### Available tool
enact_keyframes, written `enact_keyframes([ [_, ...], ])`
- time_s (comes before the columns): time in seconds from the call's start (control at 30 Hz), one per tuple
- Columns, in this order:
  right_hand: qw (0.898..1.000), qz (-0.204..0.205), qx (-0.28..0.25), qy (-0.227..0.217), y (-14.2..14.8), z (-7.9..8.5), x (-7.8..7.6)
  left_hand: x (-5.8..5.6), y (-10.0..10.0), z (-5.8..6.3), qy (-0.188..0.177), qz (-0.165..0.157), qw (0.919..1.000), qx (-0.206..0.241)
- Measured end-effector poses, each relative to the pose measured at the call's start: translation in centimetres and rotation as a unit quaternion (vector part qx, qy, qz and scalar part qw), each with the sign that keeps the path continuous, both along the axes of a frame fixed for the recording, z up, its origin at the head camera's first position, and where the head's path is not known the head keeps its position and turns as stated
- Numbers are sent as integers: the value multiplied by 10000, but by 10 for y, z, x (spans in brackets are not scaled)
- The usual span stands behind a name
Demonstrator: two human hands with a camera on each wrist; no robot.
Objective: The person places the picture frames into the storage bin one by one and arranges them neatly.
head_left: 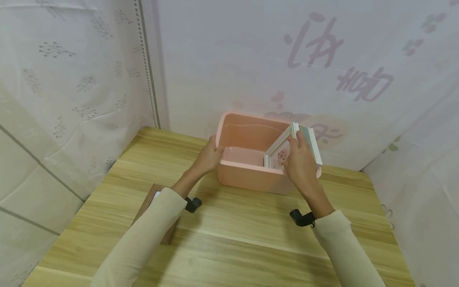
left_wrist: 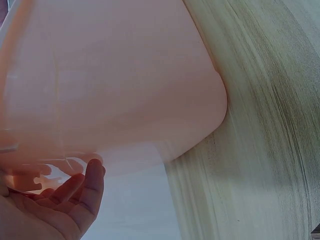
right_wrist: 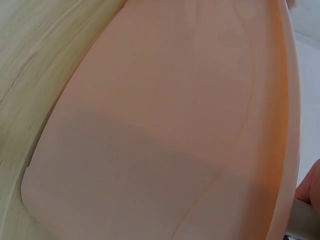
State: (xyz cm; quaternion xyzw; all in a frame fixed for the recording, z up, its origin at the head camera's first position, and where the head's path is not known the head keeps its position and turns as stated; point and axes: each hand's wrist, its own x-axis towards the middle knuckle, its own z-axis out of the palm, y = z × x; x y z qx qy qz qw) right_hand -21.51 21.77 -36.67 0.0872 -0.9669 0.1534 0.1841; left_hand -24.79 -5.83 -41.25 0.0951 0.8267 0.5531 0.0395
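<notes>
white rectangular picture frame (head_left: pixel 278 153) held inside pink plastic bin (head_left: pixel 251 178)

upper edge pinched by right hand (head_left: pixel 302 164); bin rim gripped by left hand (head_left: pixel 208 158). frame seen below the right fingers. judged light, stiff, face perhaps fragile; best taken by the border under those fingers.

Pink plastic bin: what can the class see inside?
Bin floor at left, and a white picture frame showing pink flowers; the right hand and front wall cover part of it.

The sleeves (head_left: pixel 143 236) are cream; the wrist-worn fittings (head_left: pixel 301 218), black and bent.
</notes>
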Motion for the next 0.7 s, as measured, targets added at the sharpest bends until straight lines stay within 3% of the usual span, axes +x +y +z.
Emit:
enact_keyframes([
  [0.37,9958,-163,818,-373,0,-8,2,1,2,-1,-24,-24,10000,-57],
  [0.7,9852,-222,936,-1417,11,5,0,3,-1,2,64,-55,9999,-56],
])
